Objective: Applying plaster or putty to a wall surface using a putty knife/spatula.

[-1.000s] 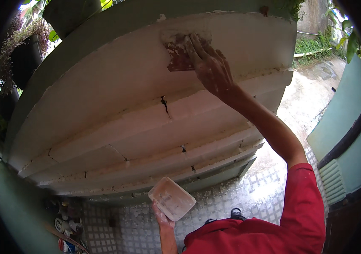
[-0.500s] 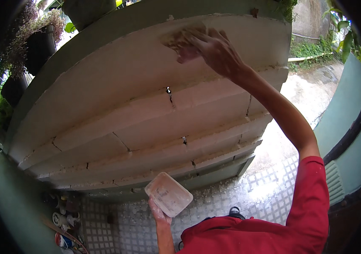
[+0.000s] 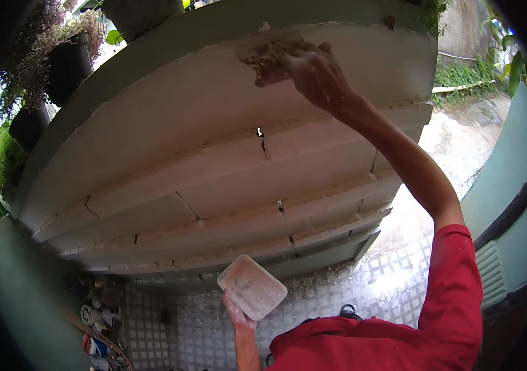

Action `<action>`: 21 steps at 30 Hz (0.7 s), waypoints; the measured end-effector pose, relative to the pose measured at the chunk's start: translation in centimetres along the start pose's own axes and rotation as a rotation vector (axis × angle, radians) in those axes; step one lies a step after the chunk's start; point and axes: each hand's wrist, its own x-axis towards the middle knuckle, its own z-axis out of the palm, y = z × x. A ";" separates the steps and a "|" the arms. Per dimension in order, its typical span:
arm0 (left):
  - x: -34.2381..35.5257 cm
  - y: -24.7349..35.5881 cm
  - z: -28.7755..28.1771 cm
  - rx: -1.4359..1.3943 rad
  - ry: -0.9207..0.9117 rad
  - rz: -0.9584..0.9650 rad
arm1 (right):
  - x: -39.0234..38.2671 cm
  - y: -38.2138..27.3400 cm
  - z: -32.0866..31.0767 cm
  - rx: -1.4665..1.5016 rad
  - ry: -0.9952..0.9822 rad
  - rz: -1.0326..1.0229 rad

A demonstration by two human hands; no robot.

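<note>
My right hand [image 3: 313, 77] is raised, gripping a smeared, flat spreader [image 3: 263, 62] against the pale, plastered underside of a stepped structure [image 3: 146, 161], near its curved green edge. The spreader is partly hidden by my fingers and blurred. My left hand [image 3: 238, 312], low in the view, grips the side of a white plastic tray [image 3: 253, 284] dusted with pale pinkish residue. Cracks and small dark holes [image 3: 261, 139] run along the steps between my two hands.
Potted plants [image 3: 68, 68] line the upper left. Green walls [image 3: 41, 297] flank both sides. Containers and a stick [image 3: 93, 328] stand at the lower left. Below is a tiled floor [image 3: 331, 290], with a bright concrete path [image 3: 461, 130] at the right.
My right hand has shifted slightly right and up with the spreader. My left hand still holds the tray. The head view has moved a little.
</note>
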 end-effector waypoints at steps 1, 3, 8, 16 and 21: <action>0.4 0.3 0.0 0.003 0.005 0.011 | -0.9 0.0 1.1 0.001 0.000 0.003; 0.5 0.6 1.0 -0.013 0.003 0.002 | -4.5 1.0 3.3 -0.094 0.222 -0.161; 0.0 1.2 0.6 -0.004 -0.008 0.024 | -7.6 -0.3 1.4 0.254 -0.125 0.038; 0.4 0.7 2.4 0.028 -0.020 -0.028 | -7.7 5.0 3.5 -0.095 0.220 -0.092; -0.2 1.0 1.7 0.020 -0.009 -0.034 | -10.4 1.2 0.5 0.252 -0.148 -0.002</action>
